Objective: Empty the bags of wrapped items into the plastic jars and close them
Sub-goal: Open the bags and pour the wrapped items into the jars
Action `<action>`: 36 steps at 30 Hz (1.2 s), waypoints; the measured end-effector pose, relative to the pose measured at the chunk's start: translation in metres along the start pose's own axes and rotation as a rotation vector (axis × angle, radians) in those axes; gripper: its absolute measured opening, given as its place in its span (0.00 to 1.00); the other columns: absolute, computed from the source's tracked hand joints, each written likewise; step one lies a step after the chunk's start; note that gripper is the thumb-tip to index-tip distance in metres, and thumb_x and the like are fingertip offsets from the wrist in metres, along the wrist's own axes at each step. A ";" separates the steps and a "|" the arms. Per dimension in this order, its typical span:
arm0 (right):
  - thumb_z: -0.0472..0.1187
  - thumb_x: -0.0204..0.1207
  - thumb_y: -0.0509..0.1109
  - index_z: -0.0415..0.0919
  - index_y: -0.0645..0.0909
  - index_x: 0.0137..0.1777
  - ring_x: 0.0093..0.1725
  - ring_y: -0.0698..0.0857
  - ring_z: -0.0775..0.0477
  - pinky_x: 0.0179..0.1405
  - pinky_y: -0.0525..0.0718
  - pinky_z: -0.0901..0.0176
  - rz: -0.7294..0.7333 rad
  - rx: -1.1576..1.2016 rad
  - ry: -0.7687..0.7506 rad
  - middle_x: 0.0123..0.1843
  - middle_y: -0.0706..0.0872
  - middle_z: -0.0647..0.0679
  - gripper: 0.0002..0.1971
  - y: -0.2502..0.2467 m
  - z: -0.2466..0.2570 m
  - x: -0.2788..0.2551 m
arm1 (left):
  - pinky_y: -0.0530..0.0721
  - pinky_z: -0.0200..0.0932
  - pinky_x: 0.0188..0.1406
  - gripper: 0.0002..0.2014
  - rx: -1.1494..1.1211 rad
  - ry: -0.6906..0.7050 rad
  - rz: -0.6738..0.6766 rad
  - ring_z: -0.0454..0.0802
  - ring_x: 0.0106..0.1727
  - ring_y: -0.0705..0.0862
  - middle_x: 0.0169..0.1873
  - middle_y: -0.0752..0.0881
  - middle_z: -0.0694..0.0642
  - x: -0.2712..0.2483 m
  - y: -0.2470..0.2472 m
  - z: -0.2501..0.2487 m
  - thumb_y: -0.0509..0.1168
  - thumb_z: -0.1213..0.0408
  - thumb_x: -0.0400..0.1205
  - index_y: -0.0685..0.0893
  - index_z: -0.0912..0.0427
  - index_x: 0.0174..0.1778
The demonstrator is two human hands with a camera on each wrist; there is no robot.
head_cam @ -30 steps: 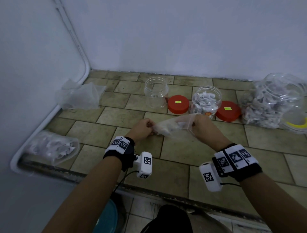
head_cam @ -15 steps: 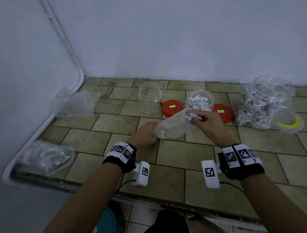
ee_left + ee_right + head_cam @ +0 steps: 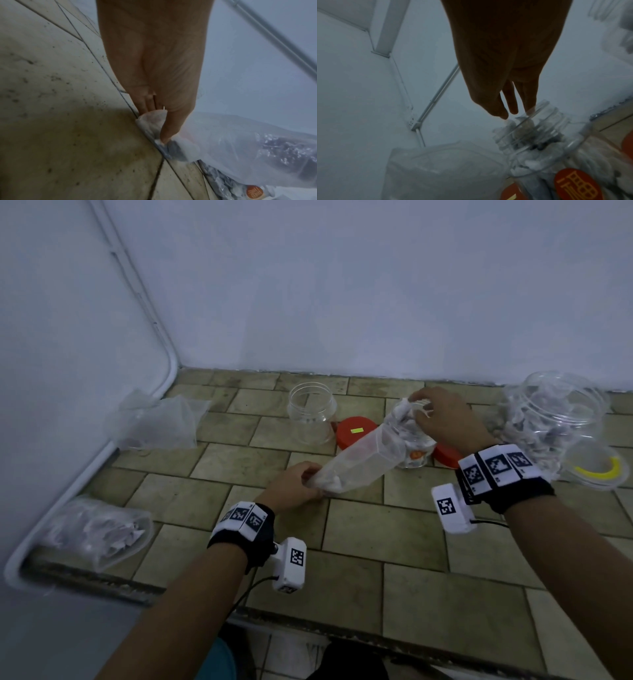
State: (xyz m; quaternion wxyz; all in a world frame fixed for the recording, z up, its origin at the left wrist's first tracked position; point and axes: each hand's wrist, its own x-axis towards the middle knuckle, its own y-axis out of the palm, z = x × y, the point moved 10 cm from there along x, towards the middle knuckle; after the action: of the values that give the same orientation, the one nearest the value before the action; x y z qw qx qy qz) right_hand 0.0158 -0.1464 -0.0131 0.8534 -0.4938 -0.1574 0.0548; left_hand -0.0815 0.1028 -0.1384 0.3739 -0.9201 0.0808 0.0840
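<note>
Bag (image 3: 356,462) stretched on a slant across the frame's centre, mouth raised to the rim of the part-filled jar (image 3: 416,451) at centre right and closed end kept low near the tiled floor (image 3: 411,535), probably so the wrapped items slide toward the jar. Left hand (image 3: 294,482), just left of centre, pinching the closed end between thumb and fingers; right hand (image 3: 442,419), upper right of centre, fingers curled over the jar mouth and apparently holding the bag's opening there, grip not fully visible. Empty jar (image 3: 311,412) and red lid (image 3: 356,430) waiting just left of the filling jar.
</note>
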 end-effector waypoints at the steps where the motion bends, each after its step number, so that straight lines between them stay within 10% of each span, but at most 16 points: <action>1: 0.39 0.77 0.63 0.44 0.83 0.57 0.51 0.84 0.45 0.49 0.82 0.55 0.012 -0.036 -0.018 0.59 0.84 0.43 0.11 0.002 0.004 0.002 | 0.75 0.39 0.57 0.26 -0.009 -0.002 -0.005 0.43 0.60 0.77 0.65 0.81 0.51 0.000 -0.001 0.000 0.74 0.57 0.76 0.77 0.54 0.70; 7: 0.40 0.81 0.57 0.33 0.86 0.47 0.39 0.83 0.43 0.24 0.67 0.65 0.199 -0.267 -0.106 0.46 0.87 0.38 0.16 0.028 0.020 0.008 | 0.74 0.39 0.57 0.26 -0.010 -0.008 -0.008 0.42 0.59 0.76 0.66 0.81 0.52 0.000 0.000 0.000 0.73 0.57 0.76 0.76 0.53 0.70; 14: 0.34 0.77 0.62 0.35 0.82 0.51 0.51 0.81 0.41 0.49 0.77 0.55 0.034 -0.097 -0.116 0.56 0.80 0.41 0.09 0.015 0.022 0.015 | 0.74 0.39 0.57 0.26 -0.031 -0.026 -0.022 0.43 0.58 0.76 0.65 0.81 0.52 0.000 -0.001 0.001 0.73 0.58 0.76 0.76 0.54 0.71; 24: 0.36 0.77 0.57 0.31 0.85 0.42 0.39 0.86 0.40 0.38 0.81 0.53 0.260 -0.216 -0.157 0.43 0.89 0.39 0.15 0.037 0.017 0.014 | 0.73 0.37 0.55 0.26 -0.036 -0.017 -0.025 0.42 0.58 0.76 0.65 0.81 0.53 -0.001 0.000 -0.002 0.73 0.60 0.77 0.76 0.55 0.71; 30: 0.32 0.72 0.64 0.33 0.83 0.39 0.46 0.80 0.41 0.42 0.76 0.58 -0.064 -0.094 -0.312 0.45 0.83 0.39 0.07 0.009 0.052 -0.012 | 0.73 0.31 0.50 0.26 -0.071 -0.001 -0.036 0.42 0.57 0.78 0.63 0.82 0.52 -0.002 -0.002 -0.001 0.74 0.58 0.76 0.77 0.54 0.70; 36: 0.25 0.73 0.62 0.33 0.86 0.45 0.42 0.85 0.46 0.45 0.84 0.53 0.251 0.097 -0.365 0.47 0.88 0.43 0.11 0.049 0.087 -0.065 | 0.73 0.23 0.45 0.27 -0.143 0.021 -0.023 0.42 0.59 0.78 0.61 0.80 0.48 -0.007 -0.001 -0.003 0.75 0.63 0.76 0.76 0.56 0.70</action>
State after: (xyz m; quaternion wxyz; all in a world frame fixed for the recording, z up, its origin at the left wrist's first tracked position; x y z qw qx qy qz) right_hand -0.0708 -0.0655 -0.0288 0.8199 -0.4498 -0.2438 0.2568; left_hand -0.0874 0.1021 -0.1340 0.3074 -0.9461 0.0679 0.0758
